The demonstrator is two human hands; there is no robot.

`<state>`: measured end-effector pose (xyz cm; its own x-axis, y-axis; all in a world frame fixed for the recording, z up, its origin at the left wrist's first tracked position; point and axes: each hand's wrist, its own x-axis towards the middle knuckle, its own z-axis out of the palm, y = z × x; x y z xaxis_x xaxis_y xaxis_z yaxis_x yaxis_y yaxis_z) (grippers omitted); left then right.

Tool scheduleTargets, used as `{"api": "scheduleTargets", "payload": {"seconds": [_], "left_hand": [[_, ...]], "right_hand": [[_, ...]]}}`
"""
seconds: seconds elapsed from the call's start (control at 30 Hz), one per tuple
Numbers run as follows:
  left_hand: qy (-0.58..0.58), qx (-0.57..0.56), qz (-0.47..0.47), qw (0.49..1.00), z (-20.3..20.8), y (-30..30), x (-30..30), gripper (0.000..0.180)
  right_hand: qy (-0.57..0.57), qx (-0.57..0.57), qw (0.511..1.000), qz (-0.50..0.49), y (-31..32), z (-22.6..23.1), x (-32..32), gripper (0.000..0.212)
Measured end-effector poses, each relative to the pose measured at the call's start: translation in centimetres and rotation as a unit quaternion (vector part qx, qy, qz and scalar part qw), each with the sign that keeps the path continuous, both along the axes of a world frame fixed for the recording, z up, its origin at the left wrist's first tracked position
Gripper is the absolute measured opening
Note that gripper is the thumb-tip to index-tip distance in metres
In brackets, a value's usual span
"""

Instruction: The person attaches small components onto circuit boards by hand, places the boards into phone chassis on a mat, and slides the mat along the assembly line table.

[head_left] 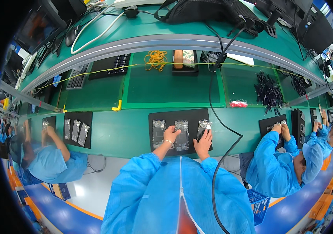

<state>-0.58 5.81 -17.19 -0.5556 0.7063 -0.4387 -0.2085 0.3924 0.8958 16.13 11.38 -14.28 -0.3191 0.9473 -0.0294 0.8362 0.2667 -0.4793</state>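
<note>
Room left of black mat point(192, 128); cable point(241, 136) right.

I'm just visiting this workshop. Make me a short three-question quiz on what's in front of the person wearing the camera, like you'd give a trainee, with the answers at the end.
1. How many phone-shaped units lie on the black mat directly in front of the camera wearer?

2. True or false: the yellow tangle lies to the left of the heap of black strips.

3. Which of the wearer's hands is at the rightmost unit on that mat?
a) the left
b) the right
c) neither

Key:
1. Three.
2. True.
3. b: the right hand is at its lower part, fingers extended.
</note>
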Motion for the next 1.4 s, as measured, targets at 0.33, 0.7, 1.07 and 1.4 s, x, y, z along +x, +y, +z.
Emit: {"api": "scheduleTargets", "payload": {"seconds": [0.33,0.7,1.07,1.4], "left_hand": [[0.366,-0.015,-0.04,0.93,2.1,0.2,2.2,0.062],[-0.137,0.19,-0.046,0.971,14.7,-2.2,1.3,0.021],[0.08,0.176,-0.019,0.981,17.3,-6.2,0.7,0.019],[0.195,0.19,-0.017,0.962,21.3,-7.6,1.1,0.018]], "right_hand": [[0.087,0.023,0.996,-0.003,0.3,2.2,0.9,0.074],[0.342,-0.047,0.932,0.107,-0.8,14.8,-0.7,0.055],[0.466,-0.198,0.86,0.065,-1.7,18.8,-2.3,0.017],[0.536,-0.216,0.813,0.077,-3.2,20.7,-2.6,0.016]]}}
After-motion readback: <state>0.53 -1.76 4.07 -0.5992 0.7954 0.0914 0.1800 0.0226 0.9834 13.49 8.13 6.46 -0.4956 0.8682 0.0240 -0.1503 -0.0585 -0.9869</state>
